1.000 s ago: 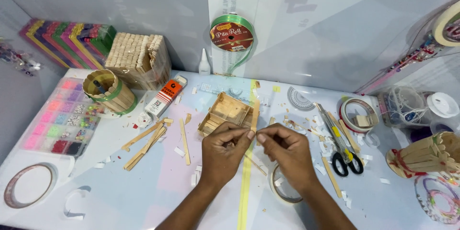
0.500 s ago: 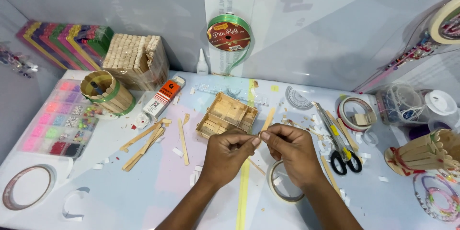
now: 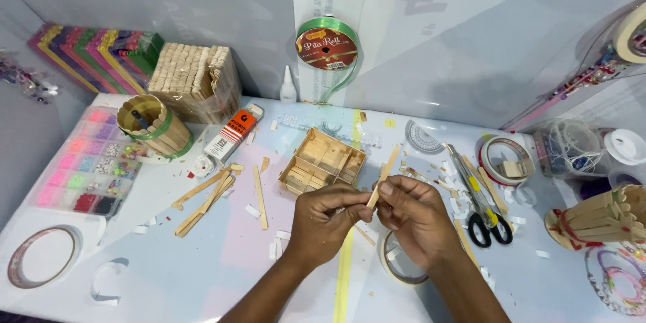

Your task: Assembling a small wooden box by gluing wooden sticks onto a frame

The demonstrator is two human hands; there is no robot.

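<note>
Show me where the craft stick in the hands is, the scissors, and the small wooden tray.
craft stick (image 3: 385, 173), head view, bare mid shaft.
scissors (image 3: 490, 227), head view, black handle loops.
wooden tray (image 3: 323, 161), head view, slatted floor.

We've got both hands at the middle of the table (image 3: 168, 276), left hand (image 3: 328, 219) and right hand (image 3: 416, 219) touching around a craft stick (image 3: 382, 176) that tilts up and away. Just behind them sits the little stick box (image 3: 323, 161). Loose sticks (image 3: 205, 195) lie to the left, with the stick cup (image 3: 153, 126) and bead tray (image 3: 84, 165) further left. Scissors (image 3: 481, 208) are on the right, a tape roll (image 3: 397, 262) partly under the right hand, and a ribbon spool (image 3: 328, 44) stands at the back.
</note>
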